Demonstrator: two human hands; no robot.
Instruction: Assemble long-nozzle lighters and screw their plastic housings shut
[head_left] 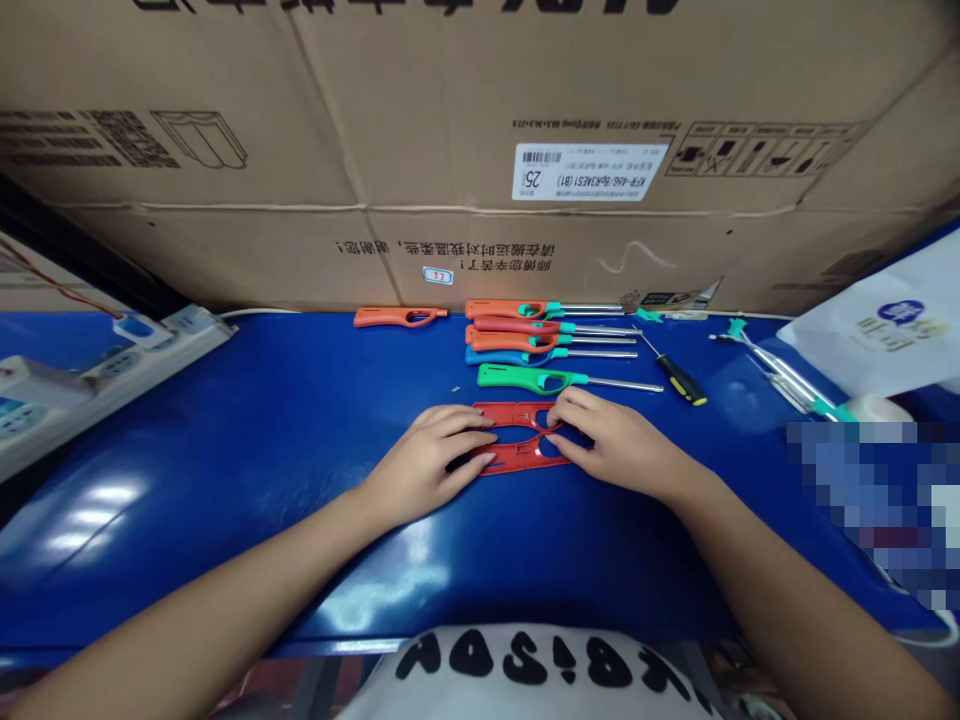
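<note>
Two red lighter casing halves, an upper half [510,413] and a lower half [517,456], lie side by side on the blue table [300,450], their hollow inner sides facing up. My left hand [431,460] holds their left ends, its fingers reaching over both pieces. At the right ends, by the trigger loops, my right hand [604,435] grips them with bent fingers; part of each end is hidden. Just beyond the pieces lies a green long-necked lighter [525,377], close to my fingertips. Small metal pins [455,389] rest left of it.
Behind the green lighter are a blue lighter [502,356] and several orange and red ones. An orange casing [397,317] lies further left. A screwdriver [679,377] and metal tubes [795,370] are on the right. A power strip [142,365] borders the left; a cardboard box [420,150] walls the back.
</note>
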